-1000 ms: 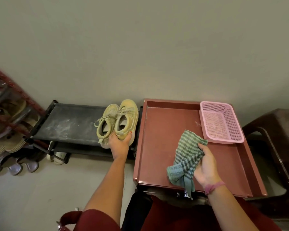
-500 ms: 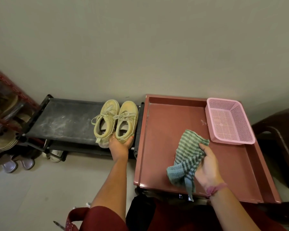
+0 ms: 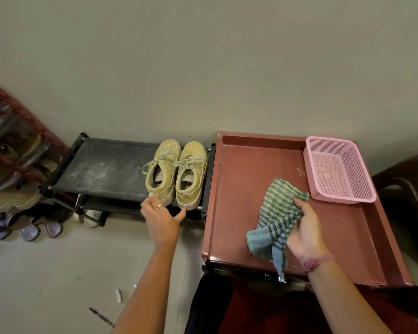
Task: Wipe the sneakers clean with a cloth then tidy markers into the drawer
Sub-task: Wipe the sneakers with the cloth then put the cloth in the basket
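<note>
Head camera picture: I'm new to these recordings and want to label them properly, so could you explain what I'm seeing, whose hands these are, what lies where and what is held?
There is no machine here. A person wears one wide-angle camera on the head, looking forward and down, so both arms reach in from the bottom edge.

The right hand grips a green and white striped cloth above a shallow reddish-brown tray. A pink perforated plastic basket sits in the tray's far right corner.

The left hand is spread open at the heels of a pair of pale yellow lace-up sneakers, its fingertips at their heels without gripping them. They stand side by side on a low black shoe rack. More footwear is on the floor and on a red rack at far left.

No markers can be clearly made out.
</note>
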Available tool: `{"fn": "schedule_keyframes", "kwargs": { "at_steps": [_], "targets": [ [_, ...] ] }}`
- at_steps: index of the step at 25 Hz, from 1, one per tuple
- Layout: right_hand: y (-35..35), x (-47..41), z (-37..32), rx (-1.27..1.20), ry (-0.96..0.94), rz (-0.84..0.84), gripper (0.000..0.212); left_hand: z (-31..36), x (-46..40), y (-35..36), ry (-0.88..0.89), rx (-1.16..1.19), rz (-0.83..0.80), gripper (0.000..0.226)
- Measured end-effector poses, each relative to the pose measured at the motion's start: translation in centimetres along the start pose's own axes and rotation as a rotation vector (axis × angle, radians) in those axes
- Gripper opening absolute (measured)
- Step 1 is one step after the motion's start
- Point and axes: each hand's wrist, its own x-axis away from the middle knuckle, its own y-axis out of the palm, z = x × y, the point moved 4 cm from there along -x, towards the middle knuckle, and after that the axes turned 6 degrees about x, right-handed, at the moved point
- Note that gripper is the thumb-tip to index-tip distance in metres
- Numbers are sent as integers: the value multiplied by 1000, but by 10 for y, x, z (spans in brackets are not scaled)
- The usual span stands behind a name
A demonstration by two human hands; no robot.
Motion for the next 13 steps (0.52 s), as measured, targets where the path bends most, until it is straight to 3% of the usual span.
{"fn": "schedule_keyframes", "kwargs": {
  "at_steps": [2, 7, 13],
  "targets": [
    [1, 0, 1, -9, -6, 0, 42, -18, -6, -14, 71, -165, 18, 100],
    [-6, -3, 3, -40, -20, 21, 42, -41, -35, -16, 364, -516, -155, 117],
    [-13, -10, 10, -49, -17, 38, 40, -44, -49, -2, 513, -609, -164, 105]
  ]
}}
